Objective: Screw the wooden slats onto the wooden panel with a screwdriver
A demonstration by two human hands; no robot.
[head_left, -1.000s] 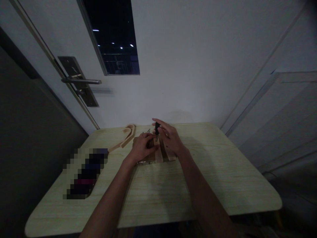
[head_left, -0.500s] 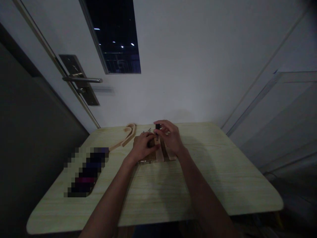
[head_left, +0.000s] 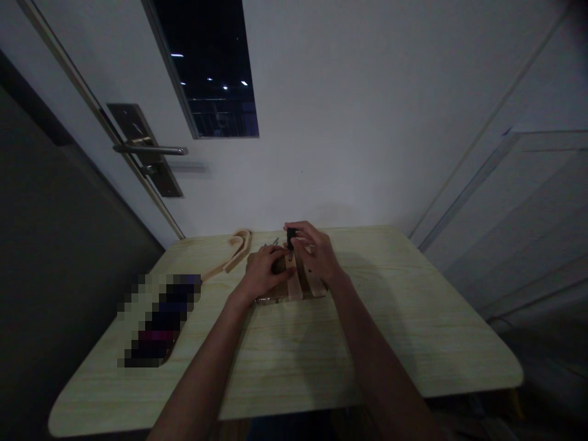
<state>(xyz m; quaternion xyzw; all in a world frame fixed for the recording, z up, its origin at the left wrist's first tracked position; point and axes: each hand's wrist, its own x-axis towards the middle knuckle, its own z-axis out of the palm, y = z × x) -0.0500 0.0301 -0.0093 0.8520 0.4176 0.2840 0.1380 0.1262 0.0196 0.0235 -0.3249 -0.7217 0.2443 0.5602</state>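
Observation:
My right hand (head_left: 320, 252) is closed, thumb and fingertips pinching the black handle of a short screwdriver (head_left: 291, 236). The screwdriver stands upright, its metal shaft pointing down at the far part of a pale wooden strip (head_left: 294, 286). My left hand (head_left: 261, 273) lies over the left side of the work, its thumb and fingers closed about that strip. Under the strip is a brown block or board (head_left: 274, 297) with a shiny edge, partly hidden by my hands. A second pale strip (head_left: 316, 285) with a dark hole lies beside the first, under my right wrist.
Curved pale wooden pieces (head_left: 243, 246) lie left of the work. Small thin metal bits (head_left: 275, 241) show behind my left fingers. A pixelated dark object (head_left: 160, 318) rests on the table (head_left: 413, 331) at left. Behind the table is a white door with a handle (head_left: 158, 150).
My right fingers have shifted slightly around the screwdriver handle, and more of its shaft shows. My left hand stays on the strip. The whole view has moved a little.

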